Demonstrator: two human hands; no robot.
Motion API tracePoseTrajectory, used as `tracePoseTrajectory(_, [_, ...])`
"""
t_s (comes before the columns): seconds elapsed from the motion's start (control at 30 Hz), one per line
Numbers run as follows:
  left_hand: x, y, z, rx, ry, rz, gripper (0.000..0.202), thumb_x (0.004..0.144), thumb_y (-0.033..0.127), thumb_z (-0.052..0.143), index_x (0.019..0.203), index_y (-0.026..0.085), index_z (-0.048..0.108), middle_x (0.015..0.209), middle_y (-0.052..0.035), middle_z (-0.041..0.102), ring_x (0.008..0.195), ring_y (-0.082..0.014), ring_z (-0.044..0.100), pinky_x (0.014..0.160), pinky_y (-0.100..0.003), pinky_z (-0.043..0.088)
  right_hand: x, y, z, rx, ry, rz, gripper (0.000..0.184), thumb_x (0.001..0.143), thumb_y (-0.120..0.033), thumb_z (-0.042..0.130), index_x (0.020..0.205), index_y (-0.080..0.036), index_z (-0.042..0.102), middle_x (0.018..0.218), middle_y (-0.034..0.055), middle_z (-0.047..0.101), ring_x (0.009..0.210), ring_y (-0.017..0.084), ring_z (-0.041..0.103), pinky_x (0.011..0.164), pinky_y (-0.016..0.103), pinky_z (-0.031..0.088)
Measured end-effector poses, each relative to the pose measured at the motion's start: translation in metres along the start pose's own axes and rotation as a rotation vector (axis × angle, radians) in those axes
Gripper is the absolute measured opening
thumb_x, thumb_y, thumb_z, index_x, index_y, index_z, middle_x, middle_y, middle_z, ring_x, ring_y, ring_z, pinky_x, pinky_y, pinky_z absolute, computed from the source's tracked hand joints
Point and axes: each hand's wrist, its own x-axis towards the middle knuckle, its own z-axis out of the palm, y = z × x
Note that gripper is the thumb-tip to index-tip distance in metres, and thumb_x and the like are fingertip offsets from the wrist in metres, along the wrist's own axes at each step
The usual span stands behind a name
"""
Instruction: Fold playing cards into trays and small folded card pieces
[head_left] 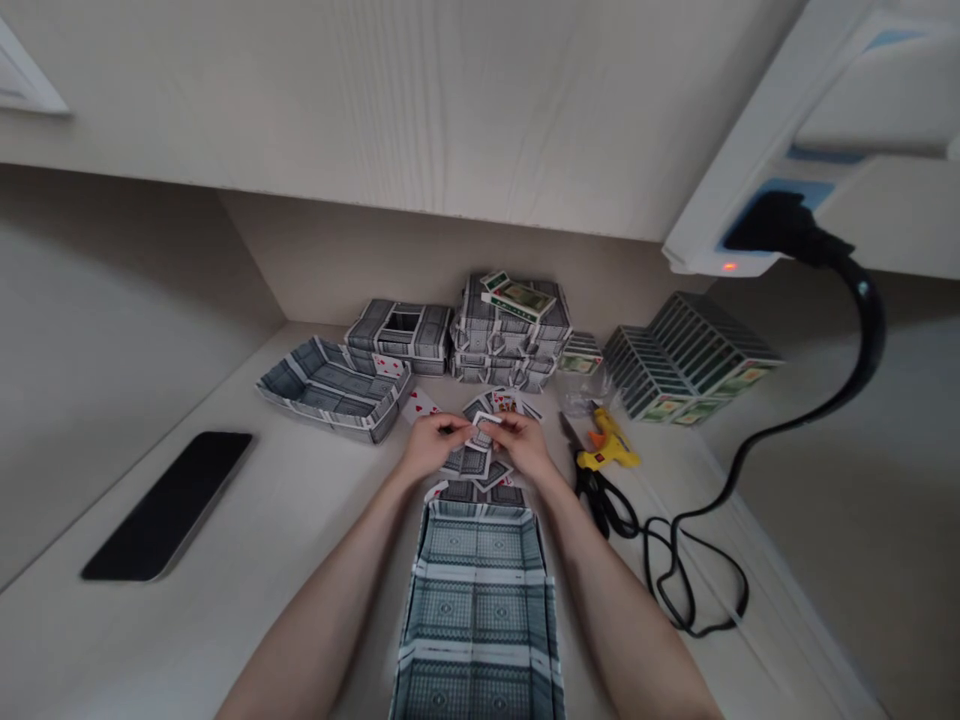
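Between my two hands is a playing card [486, 432], its patterned back partly showing. My left hand [435, 445] pinches its left edge with thumb and forefinger. The right side of the same card is gripped by my right hand [523, 443]. Loose playing cards [466, 462] lie scattered on the table beneath and behind my hands, some face up with red marks. Nearer to me, between my forearms, stretches a long open tray made of playing cards [474, 575], with upright side walls. Its near end runs out of the picture.
A card-built tray [330, 385], a box with an opening [401, 330] and stacked card boxes [510, 335] stand at the back. Rows of card packs [697, 350] are at right, near a yellow glue gun [609, 440], black scissors [600, 495] and a cable [739, 480]. A phone [169, 505] lies left.
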Motion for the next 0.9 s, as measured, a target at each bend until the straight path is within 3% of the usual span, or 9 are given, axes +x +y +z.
tracePoseTrajectory(0.67, [-0.0011, 0.0020, -0.0002, 0.018, -0.016, -0.003, 0.022, 0.065, 0.036, 0.061, 0.068, 0.015, 0.066, 0.067, -0.0019, 0.066, 0.064, -0.0133, 0.057, 0.062, -0.023, 0.043, -0.0014, -0.0010, 0.0016, -0.046, 0.018, 0.024, 0.028, 0.058, -0.040, 0.067, 0.065, -0.015, 0.060, 0.044, -0.0051, 0.047, 0.039, 0.007, 0.038, 0.039, 0.020, 0.027])
tracePoseTrajectory(0.9, [0.0000, 0.0007, -0.0001, -0.124, 0.046, -0.050, 0.023, 0.062, 0.035, 0.063, 0.068, 0.013, 0.066, 0.068, -0.0034, 0.066, 0.063, -0.0130, 0.056, 0.061, -0.023, 0.043, -0.0023, -0.0039, 0.0021, 0.009, -0.002, -0.009, 0.024, 0.060, -0.038, 0.066, 0.067, -0.016, 0.058, 0.050, -0.0046, 0.050, 0.043, 0.007, 0.043, 0.043, 0.020, 0.032])
